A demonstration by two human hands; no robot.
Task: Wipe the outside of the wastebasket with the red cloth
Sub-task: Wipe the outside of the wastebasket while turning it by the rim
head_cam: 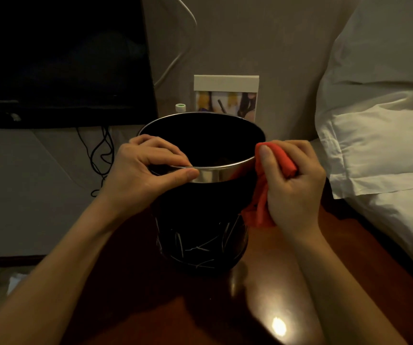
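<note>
Head view: unlabelled wastebasket [200, 220], red cloth [262, 195]

Head-worn view, close, angled downward

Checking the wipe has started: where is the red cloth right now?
In the head view, the red cloth is bunched in the right hand, pressed against the right side of the wastebasket just below its metal rim.

wastebasket [200, 220] stands on table [138, 307]. left hand [145, 168] grips its near-left rim; right hand [292, 180] holds cloth [262, 192] against its right side. behind the grips: small bottle [180, 107], card [226, 95]. screen [58, 58] far left, pillows [379, 120] right.
</note>
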